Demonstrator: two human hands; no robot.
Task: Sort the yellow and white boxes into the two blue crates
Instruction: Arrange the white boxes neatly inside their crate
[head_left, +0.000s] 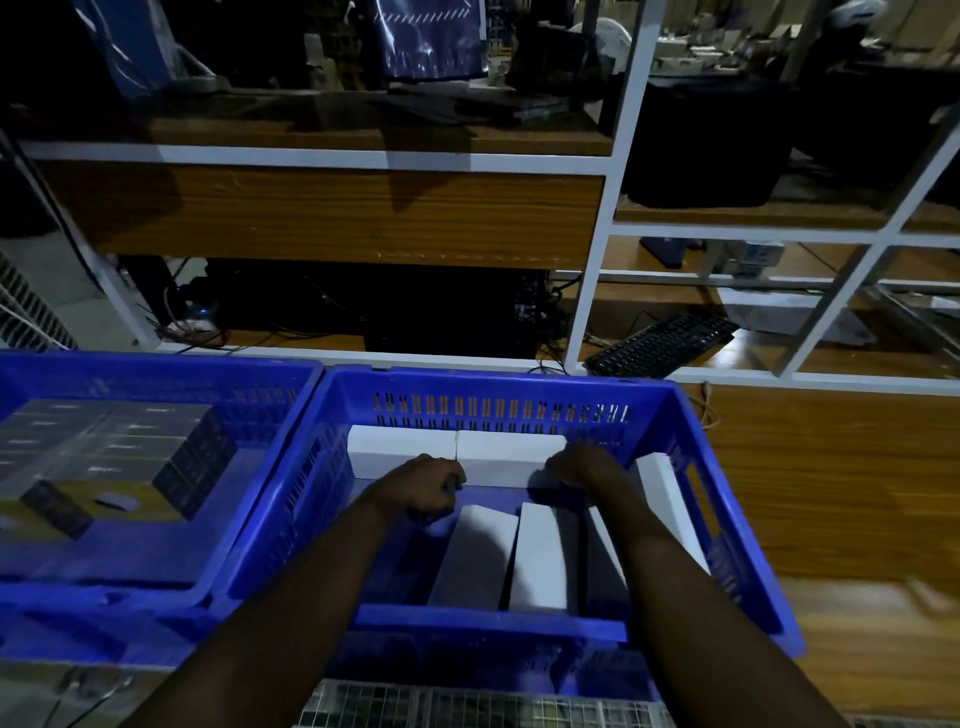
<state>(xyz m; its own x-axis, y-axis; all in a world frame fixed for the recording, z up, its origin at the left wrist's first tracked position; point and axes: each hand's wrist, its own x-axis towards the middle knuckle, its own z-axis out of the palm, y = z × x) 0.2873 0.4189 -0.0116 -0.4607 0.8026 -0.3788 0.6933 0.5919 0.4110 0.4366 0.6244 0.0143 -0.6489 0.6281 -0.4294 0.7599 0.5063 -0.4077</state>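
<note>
Both hands are down inside the right crate, the blue one that holds the white boxes. Two white boxes lie end to end along its far wall, two more lean side by side in the middle, and another stands against the right wall. The left hand sits with its knuckles up and fingers curled downward at the upper end of the left leaning box. Its grip is hidden under the hand, so I cannot tell whether it holds the box or only touches it. The right hand is curled at the right end of the far row, and its grip cannot be made out either. The left crate stands just beside the right one, rims touching, with yellow boxes packed flat in a block toward its far left. Beyond the crates are white-framed shelving and a black keyboard on a low shelf. A wooden floor shows to the right.
</note>
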